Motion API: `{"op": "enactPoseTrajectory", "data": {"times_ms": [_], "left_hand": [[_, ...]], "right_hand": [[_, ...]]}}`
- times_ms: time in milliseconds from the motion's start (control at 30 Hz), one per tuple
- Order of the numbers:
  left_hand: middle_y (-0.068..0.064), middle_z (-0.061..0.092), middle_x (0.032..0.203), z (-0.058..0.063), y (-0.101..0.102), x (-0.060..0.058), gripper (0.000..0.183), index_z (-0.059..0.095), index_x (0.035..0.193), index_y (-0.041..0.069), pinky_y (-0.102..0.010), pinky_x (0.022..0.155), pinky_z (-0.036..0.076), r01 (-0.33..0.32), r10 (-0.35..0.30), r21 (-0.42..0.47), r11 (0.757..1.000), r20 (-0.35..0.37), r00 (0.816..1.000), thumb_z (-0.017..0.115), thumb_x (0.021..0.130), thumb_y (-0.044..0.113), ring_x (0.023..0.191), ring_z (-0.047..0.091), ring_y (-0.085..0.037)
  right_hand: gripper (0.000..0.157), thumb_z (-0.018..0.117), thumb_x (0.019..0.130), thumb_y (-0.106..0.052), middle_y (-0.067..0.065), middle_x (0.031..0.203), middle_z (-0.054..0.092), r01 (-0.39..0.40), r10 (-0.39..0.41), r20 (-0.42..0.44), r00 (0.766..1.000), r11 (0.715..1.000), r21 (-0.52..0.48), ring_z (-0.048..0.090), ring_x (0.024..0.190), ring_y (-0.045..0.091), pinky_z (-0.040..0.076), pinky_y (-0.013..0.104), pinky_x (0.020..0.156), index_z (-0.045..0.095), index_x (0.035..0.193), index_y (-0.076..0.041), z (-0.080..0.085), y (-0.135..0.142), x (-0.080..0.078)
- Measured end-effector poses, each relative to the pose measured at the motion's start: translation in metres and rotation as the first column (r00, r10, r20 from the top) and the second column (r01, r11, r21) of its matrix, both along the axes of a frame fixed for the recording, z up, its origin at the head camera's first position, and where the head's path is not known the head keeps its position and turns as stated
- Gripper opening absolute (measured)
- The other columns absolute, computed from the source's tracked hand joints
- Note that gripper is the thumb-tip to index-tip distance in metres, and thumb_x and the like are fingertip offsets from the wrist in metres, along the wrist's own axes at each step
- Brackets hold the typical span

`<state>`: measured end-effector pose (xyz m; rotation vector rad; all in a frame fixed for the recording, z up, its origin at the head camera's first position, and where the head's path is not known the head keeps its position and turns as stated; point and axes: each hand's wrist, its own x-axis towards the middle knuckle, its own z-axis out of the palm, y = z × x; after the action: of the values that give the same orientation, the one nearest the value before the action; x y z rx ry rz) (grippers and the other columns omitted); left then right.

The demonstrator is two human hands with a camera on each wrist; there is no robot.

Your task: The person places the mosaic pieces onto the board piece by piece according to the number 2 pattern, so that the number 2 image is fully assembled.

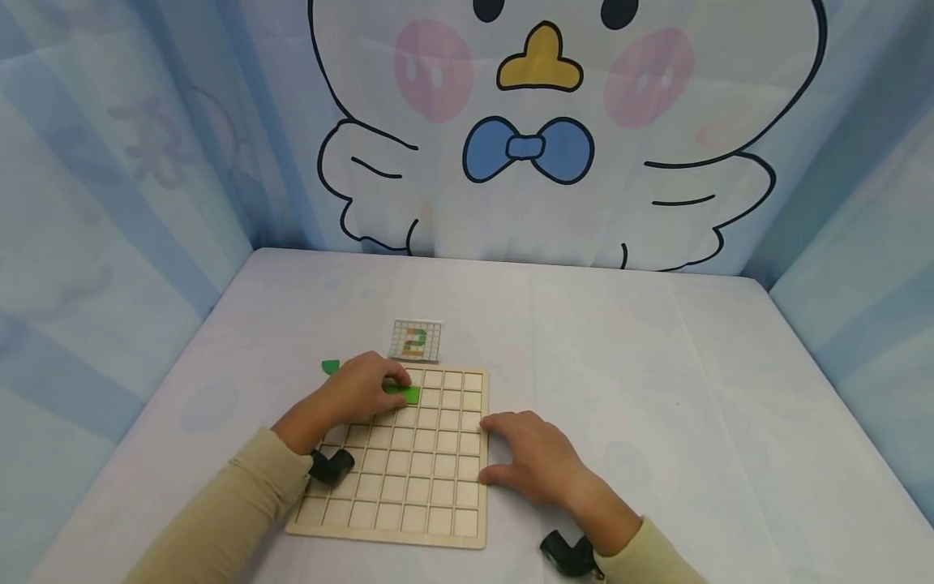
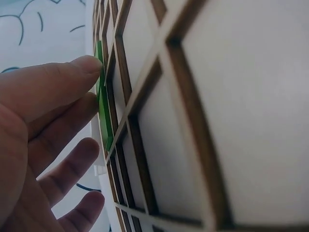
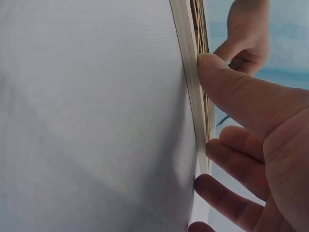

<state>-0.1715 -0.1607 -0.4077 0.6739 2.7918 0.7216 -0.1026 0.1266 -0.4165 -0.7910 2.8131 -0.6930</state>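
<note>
Greens and tan, ruled in squares

The board (image 1: 443, 465) is light tan with a square grid, its grooves (image 2: 195, 121) dark brown in the left wrist view. The held piece (image 1: 412, 395) is bright green, the loose piece (image 1: 331, 367) deeper green; the card (image 1: 433, 341) bears a green-and-orange figure (image 1: 415, 341) on gridded white. Sleeves (image 1: 226, 511) are beige, the worktop (image 1: 620, 389) whitish, the backdrop (image 1: 511, 219) pale with yellow beak (image 1: 541, 65), pink cheeks (image 1: 434, 70), blue bow (image 1: 529, 149).

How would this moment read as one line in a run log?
left hand: fingers at green piece on board | right hand: touches board's right edge | card: beyond board's far edge
</note>
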Motion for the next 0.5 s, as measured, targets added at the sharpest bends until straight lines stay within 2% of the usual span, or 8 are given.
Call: {"op": "enactPoseTrajectory", "data": {"times_ms": [200,367,500], "left_hand": [[-0.007,0.069,0.112,0.002,-0.011,-0.001,0.024,0.073,0.111,0.008,-0.047,0.09,0.052,-0.025,0.025,0.026,0.999,0.006,1.0,0.077,0.089,0.016,0.111,0.062,-0.032],[-0.013,0.066,0.119,0.009,-0.025,-0.001,0.026,0.072,0.115,0.006,-0.051,0.093,0.049,-0.123,0.122,0.033,0.992,0.033,0.992,0.074,0.092,0.018,0.118,0.055,-0.038],[-0.016,0.064,0.119,0.012,-0.042,0.0,0.027,0.07,0.117,0.004,-0.053,0.091,0.049,-0.177,0.176,0.039,0.983,0.038,0.984,0.071,0.093,0.017,0.114,0.056,-0.039]], "right_hand": [[0.057,0.085,0.079,-0.033,0.007,0.128,0.065,0.001,-0.001,-0.008,1.0,1.0,-0.001,0.058,0.118,0.03,0.048,0.049,0.095,0.065,0.126,-0.007,0.001,0.001,0.001],[0.057,0.085,0.079,-0.032,0.007,0.128,0.064,-0.001,0.001,-0.012,1.0,1.0,-0.004,0.058,0.118,0.03,0.048,0.05,0.095,0.064,0.126,-0.008,0.0,0.002,0.001],[0.057,0.085,0.079,-0.032,0.007,0.128,0.064,-0.008,0.008,-0.014,1.0,1.0,-0.006,0.058,0.118,0.031,0.048,0.05,0.095,0.064,0.126,-0.008,0.0,0.002,0.001]]}}
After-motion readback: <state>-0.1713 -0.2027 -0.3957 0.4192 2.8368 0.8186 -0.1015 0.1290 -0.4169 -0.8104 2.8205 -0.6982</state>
